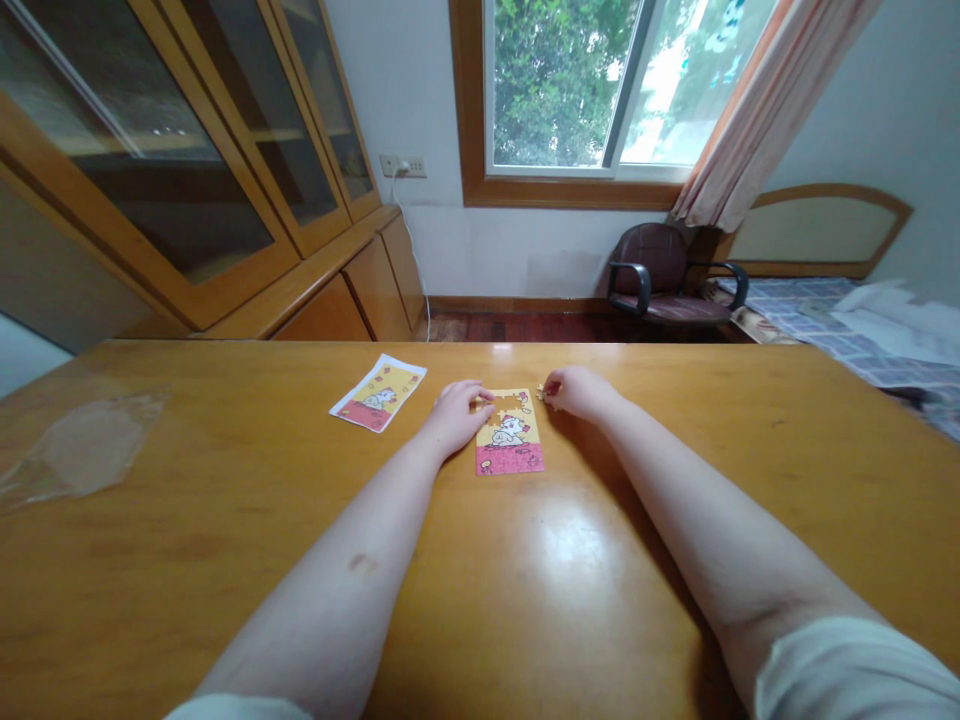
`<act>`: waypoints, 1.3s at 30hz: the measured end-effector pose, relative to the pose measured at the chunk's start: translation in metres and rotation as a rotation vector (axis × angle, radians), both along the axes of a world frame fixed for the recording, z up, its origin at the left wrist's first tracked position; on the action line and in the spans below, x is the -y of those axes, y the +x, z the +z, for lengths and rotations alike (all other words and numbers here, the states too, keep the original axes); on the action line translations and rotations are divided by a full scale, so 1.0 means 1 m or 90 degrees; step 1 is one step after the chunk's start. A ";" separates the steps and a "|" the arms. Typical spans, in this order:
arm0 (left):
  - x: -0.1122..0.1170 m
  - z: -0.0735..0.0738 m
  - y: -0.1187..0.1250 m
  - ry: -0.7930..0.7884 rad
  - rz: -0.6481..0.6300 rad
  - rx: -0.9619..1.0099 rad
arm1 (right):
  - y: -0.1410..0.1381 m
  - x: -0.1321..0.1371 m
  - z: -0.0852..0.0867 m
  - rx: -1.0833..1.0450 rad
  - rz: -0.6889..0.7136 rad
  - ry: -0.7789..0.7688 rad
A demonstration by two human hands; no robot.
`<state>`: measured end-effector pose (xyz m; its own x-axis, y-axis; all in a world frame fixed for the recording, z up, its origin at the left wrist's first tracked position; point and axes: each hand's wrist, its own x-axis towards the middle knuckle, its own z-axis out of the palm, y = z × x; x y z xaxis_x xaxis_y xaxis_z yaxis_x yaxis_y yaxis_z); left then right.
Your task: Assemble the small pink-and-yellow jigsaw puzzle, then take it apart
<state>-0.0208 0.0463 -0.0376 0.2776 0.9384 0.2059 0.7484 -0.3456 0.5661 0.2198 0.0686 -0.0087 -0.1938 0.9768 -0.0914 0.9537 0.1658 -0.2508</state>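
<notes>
A small jigsaw puzzle (510, 437) with a yellow top, pink bottom and a white cartoon animal lies on the wooden table (525, 580). My left hand (457, 412) rests at the puzzle's upper left corner, fingers curled and pressing on its edge. At the upper right corner my right hand (574, 390) pinches a small puzzle piece (541, 392). A picture card (379, 392) with the same design lies to the left of my left hand.
A crumpled clear plastic bag (82, 445) lies at the table's left. Wooden cabinets (225, 200) with glass doors line the left wall. A dark armchair (667, 280) stands under the window, and a bed (862, 330) is at the right.
</notes>
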 end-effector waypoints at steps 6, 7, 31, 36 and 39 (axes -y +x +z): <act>0.000 0.000 0.000 -0.003 -0.001 0.003 | -0.001 0.000 -0.001 0.024 0.013 0.026; 0.000 0.000 0.000 -0.003 -0.002 0.002 | -0.001 0.001 0.000 0.020 0.010 0.023; 0.000 0.002 0.000 0.004 0.010 0.008 | -0.005 0.006 0.015 -0.040 -0.002 0.011; 0.001 0.002 0.000 0.002 0.016 0.011 | 0.019 -0.010 0.011 0.045 -0.043 0.026; 0.001 0.002 0.000 -0.002 0.017 0.011 | 0.017 -0.009 0.005 0.040 -0.006 0.026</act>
